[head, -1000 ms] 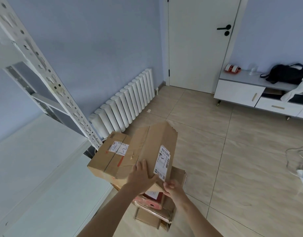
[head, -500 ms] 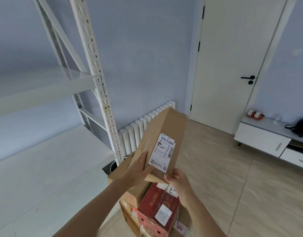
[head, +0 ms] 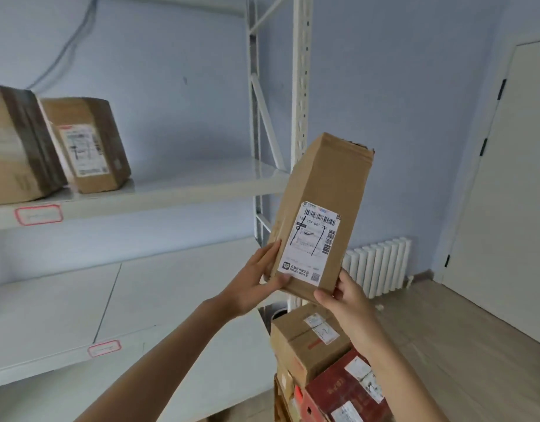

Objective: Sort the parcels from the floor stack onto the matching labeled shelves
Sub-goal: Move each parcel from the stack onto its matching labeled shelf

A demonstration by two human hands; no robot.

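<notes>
I hold a tall brown cardboard parcel (head: 323,193) upright and tilted in front of the shelf post, its white shipping label facing me. My left hand (head: 256,278) grips its lower left edge and my right hand (head: 341,303) supports its bottom right corner. Below it stands the floor stack: a brown box (head: 305,345) on top, a dark red box (head: 344,394) lower down. The white upper shelf (head: 171,193) carries a red-framed label (head: 38,214) on its front edge; the lower shelf (head: 140,300) has a similar label (head: 104,348).
Two brown parcels (head: 92,144) (head: 16,144) sit at the left of the upper shelf. The white perforated post (head: 300,86) rises behind the held parcel. A white radiator (head: 381,266) lines the blue wall, a white door (head: 518,178) is on the right.
Both hands have raised the parcel off the floor stack and up to shelf height. My view has swung up and left, bringing the shelves and their labels into sight.
</notes>
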